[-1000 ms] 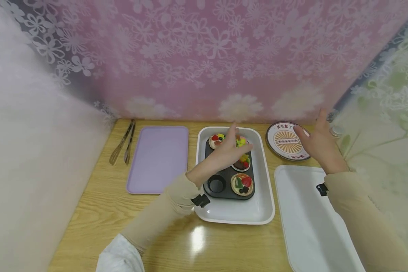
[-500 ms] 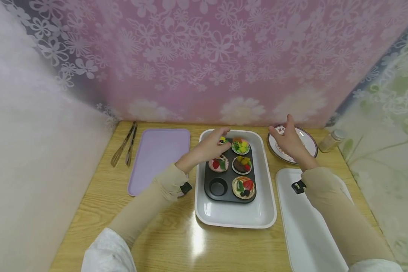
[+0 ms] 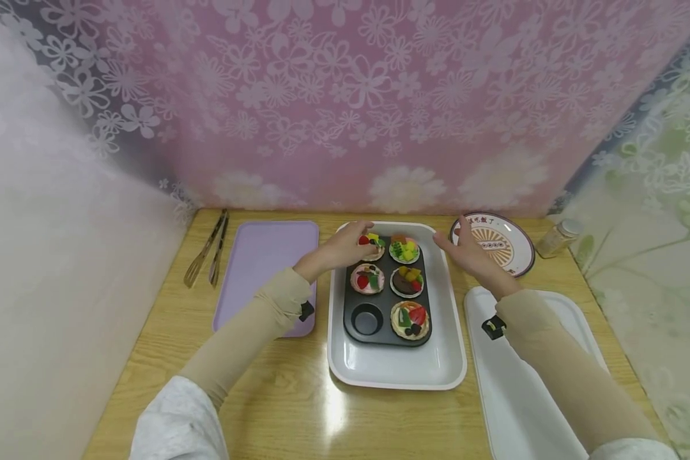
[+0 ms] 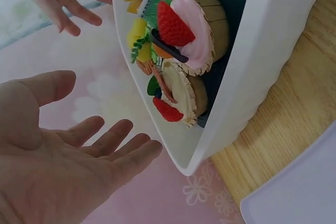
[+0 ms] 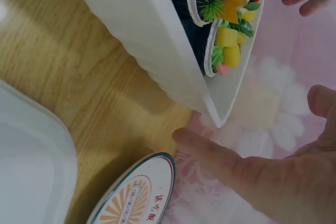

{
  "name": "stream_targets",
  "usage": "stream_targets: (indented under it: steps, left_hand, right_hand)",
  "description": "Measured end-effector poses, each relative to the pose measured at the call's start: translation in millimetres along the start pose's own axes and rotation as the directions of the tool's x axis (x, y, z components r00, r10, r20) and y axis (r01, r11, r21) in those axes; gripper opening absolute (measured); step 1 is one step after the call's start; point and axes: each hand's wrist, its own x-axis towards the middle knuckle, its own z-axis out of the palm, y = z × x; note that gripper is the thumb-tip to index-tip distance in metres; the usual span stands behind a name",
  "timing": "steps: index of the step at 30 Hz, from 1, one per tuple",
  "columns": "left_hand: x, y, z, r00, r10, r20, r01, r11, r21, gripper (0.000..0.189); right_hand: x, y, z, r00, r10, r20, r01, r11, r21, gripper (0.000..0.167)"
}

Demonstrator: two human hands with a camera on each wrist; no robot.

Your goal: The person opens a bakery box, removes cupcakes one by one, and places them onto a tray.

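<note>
The muffin pan (image 3: 379, 337) of tarts (image 3: 367, 279) sits in the white tray (image 3: 397, 368), and my right hand (image 3: 476, 258) has just swung inward near its rim, opposite my left hand (image 3: 339, 247). Fingers apart on both: tray flanked, nothing gripped.

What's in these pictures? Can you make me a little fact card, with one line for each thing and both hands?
Left hand: fingers loose, holding nothing, near the white tub's far left corner
Right hand: holding nothing, near the tub's far right corner
White tub: in the middle, with a dark baking tin inside
Tarts: five, with colourful toppings; the tin's near left cup has none
Purple tray: left of the tub
White tray: right of the tub
Plate: behind the white tray
Jar: right of the plate
</note>
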Motion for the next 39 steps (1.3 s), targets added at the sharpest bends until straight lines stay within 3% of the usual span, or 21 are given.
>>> stream_targets:
  steps: [4, 10, 16, 21, 25, 28, 30, 34, 37, 39]
  left_hand:
    - [3.6, -2.4, 2.9, 1.0, 0.003, 0.005, -0.003, 1.0, -0.006, 0.066]
    - [11.9, -8.0, 6.9, 1.0, -0.004, -0.004, 0.004, 1.0, 0.007, 0.067]
    - [22.8, -12.5, 11.1, 0.999, -0.036, -0.009, 0.037, 0.995, 0.097, 0.068]
    - [31.1, -12.3, 14.1, 0.995, -0.098, -0.008, 0.098, 0.988, 0.121, 0.071]
    - [37.2, -7.9, 18.2, 0.987, -0.162, -0.021, 0.163, 0.962, 0.221, 0.071]
    - [41.2, -5.2, 23.1, 0.976, -0.216, -0.02, 0.21, 0.916, 0.341, 0.07]
    - [44.9, -6.8, 27.6, 0.967, -0.254, -0.014, 0.241, 0.896, 0.372, 0.073]
    - [45.2, -6.4, 32.7, 0.95, -0.311, -0.013, 0.297, 0.891, 0.344, 0.081]
    - [42.9, -3.5, 33.5, 0.946, -0.324, -0.023, 0.315, 0.9, 0.302, 0.082]
    - [45.4, -3.5, 34.6, 0.942, -0.335, -0.025, 0.326, 0.892, 0.314, 0.08]
  right_hand:
    - [-2.3, 6.8, 5.3, 0.998, 0.043, 0.036, -0.046, 0.995, 0.089, 0.096]
    - [-6.3, 16.3, 11.9, 0.985, 0.118, 0.127, -0.146, 0.959, 0.242, 0.095]
    - [-12.0, 21.8, 10.5, 0.963, 0.162, 0.215, -0.211, 0.95, 0.23, 0.101]
    - [-9.8, 26.0, 9.9, 0.944, 0.212, 0.251, -0.271, 0.934, 0.232, 0.093]
    - [-6.7, 31.0, 12.7, 0.929, 0.239, 0.285, -0.308, 0.922, 0.232, 0.085]
    - [-6.1, 33.1, 16.2, 0.926, 0.24, 0.29, -0.309, 0.926, 0.219, 0.081]
    - [-6.7, 33.9, 17.9, 0.929, 0.234, 0.288, -0.299, 0.932, 0.207, 0.079]
    - [-9.1, 32.4, 19.8, 0.937, 0.207, 0.283, -0.266, 0.945, 0.189, 0.069]
    - [-10.6, 31.5, 19.0, 0.942, 0.182, 0.282, -0.237, 0.955, 0.177, 0.065]
    - [-11.7, 31.0, 17.7, 0.945, 0.172, 0.28, -0.224, 0.961, 0.164, 0.064]
